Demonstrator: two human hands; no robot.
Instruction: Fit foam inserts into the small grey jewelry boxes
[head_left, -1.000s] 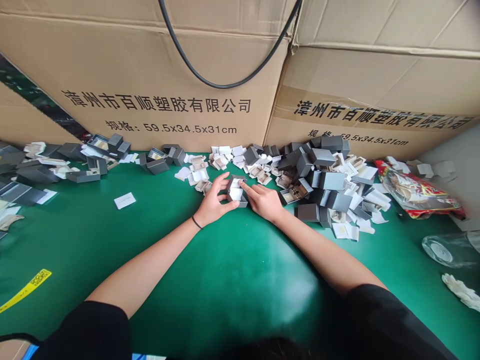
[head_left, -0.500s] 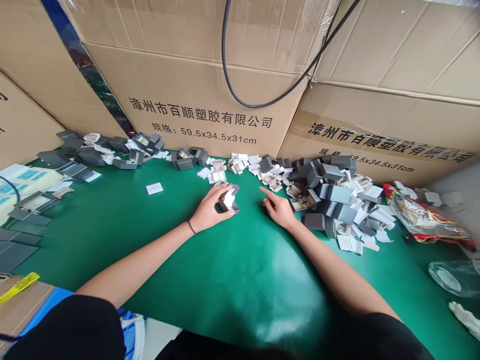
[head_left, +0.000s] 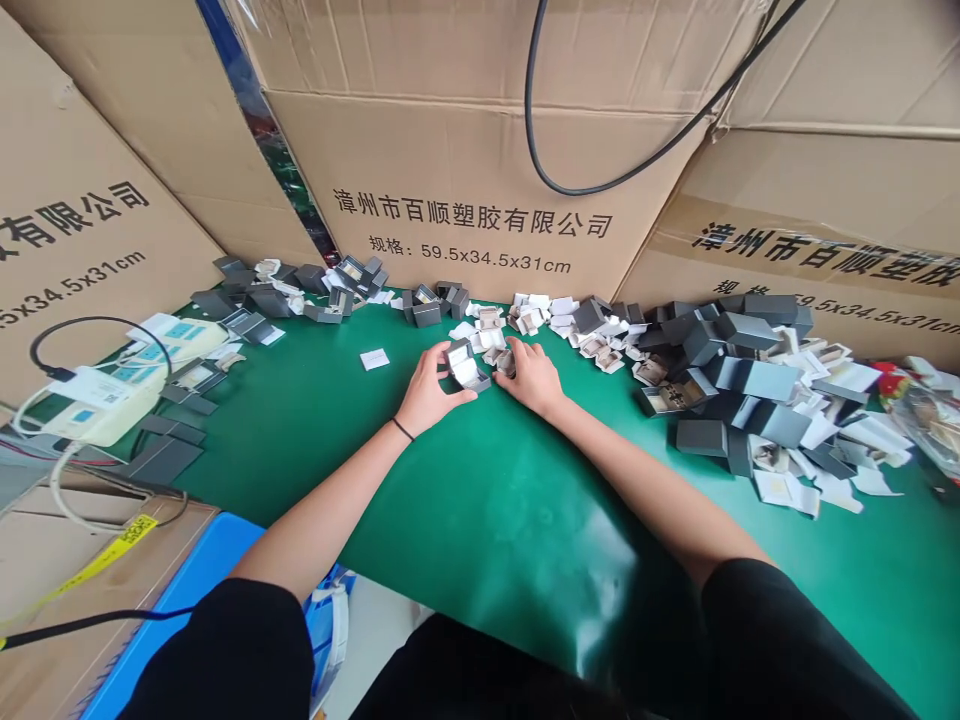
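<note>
My left hand (head_left: pixel 429 396) holds a small dark grey hinged box (head_left: pixel 460 352) by its side. Its lid stands up and pale lining shows inside. Just to the right, my right hand (head_left: pixel 534 376) has its thumb and fingers around a small white box insert (head_left: pixel 505 363), partly hidden by the fingers. Beyond both hands lie more white inserts (head_left: pixel 490 318) and several grey boxes (head_left: pixel 426 308).
A large heap of grey boxes (head_left: pixel 757 380) and white inserts covers the right of the green table (head_left: pixel 480 500). A white card (head_left: pixel 375 358) lies to the left, beyond it a power strip (head_left: pixel 112 410). Cardboard cartons (head_left: pixel 465 170) wall the back; a black cable (head_left: pixel 570 190) hangs down.
The view has swung left. My right hand has moved left and forward from the bare table to the white insert, beside the left hand. The grey box has turned in my left hand.
</note>
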